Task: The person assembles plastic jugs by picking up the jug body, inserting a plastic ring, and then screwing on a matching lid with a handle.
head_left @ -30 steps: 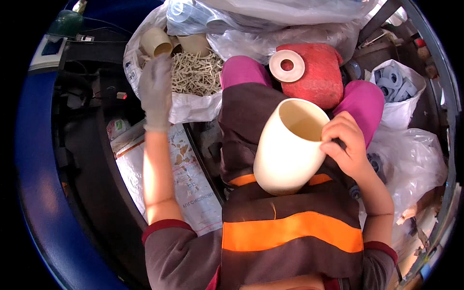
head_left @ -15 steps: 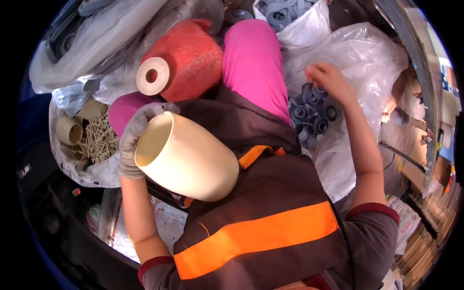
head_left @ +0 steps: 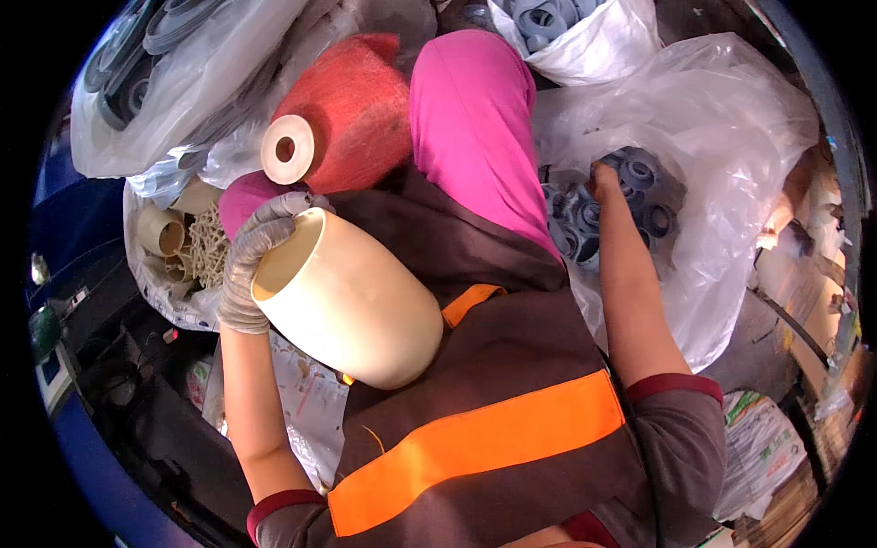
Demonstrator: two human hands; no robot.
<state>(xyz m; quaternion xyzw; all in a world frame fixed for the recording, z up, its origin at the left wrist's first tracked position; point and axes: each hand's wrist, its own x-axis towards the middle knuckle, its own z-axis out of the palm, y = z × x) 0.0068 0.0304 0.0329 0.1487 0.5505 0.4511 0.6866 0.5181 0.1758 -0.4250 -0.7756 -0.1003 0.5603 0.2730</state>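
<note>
A grey glove covers my left hand (head_left: 256, 251), which is closed on a cream cup-shaped plastic piece (head_left: 365, 306). Its open mouth tilts toward the upper left, and its rounded end rests near my brown apron (head_left: 521, 356). My bare right hand (head_left: 602, 180) reaches down among grey round plastic parts (head_left: 660, 187) with ringed centres. These lie in a clear plastic bag (head_left: 731, 119) to the right of my knee. The right fingers are mostly hidden by the parts and the hand itself, so I cannot see whether they grip one.
A red mesh-wrapped roll (head_left: 352, 114) with a pale ring-shaped end lies between my legs. At the left, a white sack (head_left: 164, 297) holds cream cups and thin cream pieces. Another white sack (head_left: 603, 50) of grey parts stands at the back, and a clear bag (head_left: 196, 82) fills the back left.
My right hand has moved down into the pile of grey parts from above it. The left hand keeps its hold on the cream piece. The whole view has shifted slightly.
</note>
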